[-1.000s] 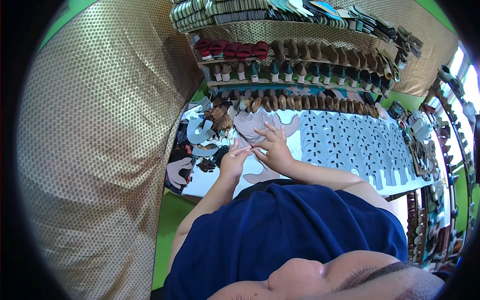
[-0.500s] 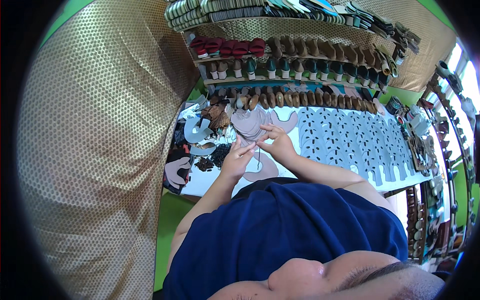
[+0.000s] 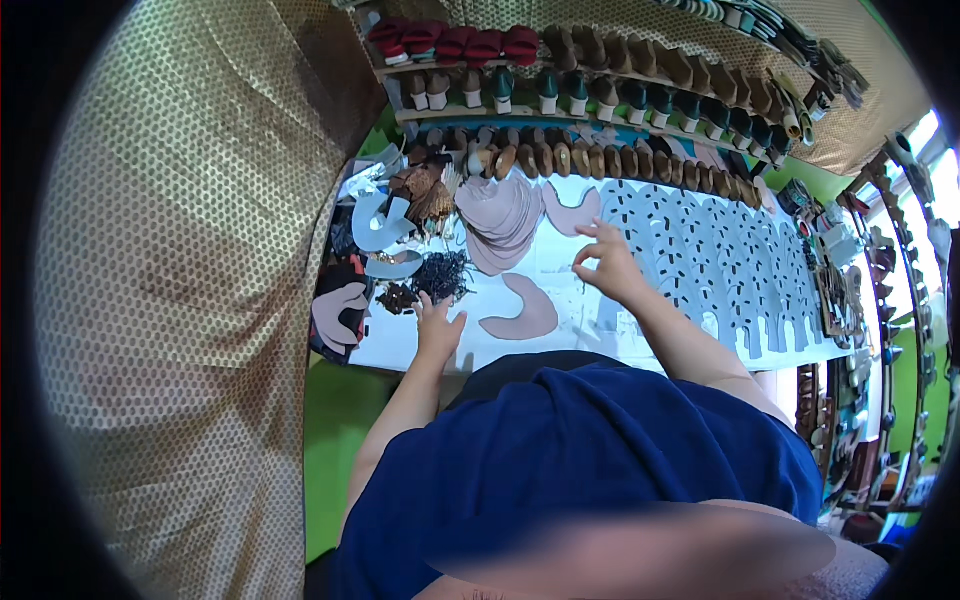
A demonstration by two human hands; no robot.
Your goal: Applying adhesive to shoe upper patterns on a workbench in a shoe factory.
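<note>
– where's our left hand (image 3: pixel 437 330)?
– left of centre, fingers spread, by the dark tangled pile (image 3: pixel 443 274); we can't tell whether they touch it.
– and our right hand (image 3: pixel 612 270)?
– right of centre, thumb and forefinger curled toward each other; we can't make out whether they meet or pinch something. the curved mauve piece (image 3: pixel 540 313) lies between our hands, near the frame's middle.
– what's cut off?
– the striped stack (image 3: pixel 705 10), by the top edge.

A white table (image 3: pixel 552 258) carries grey cutouts (image 3: pixel 704 268), pinkish pieces (image 3: pixel 498 226) and dark strips (image 3: pixel 441 277).
</note>
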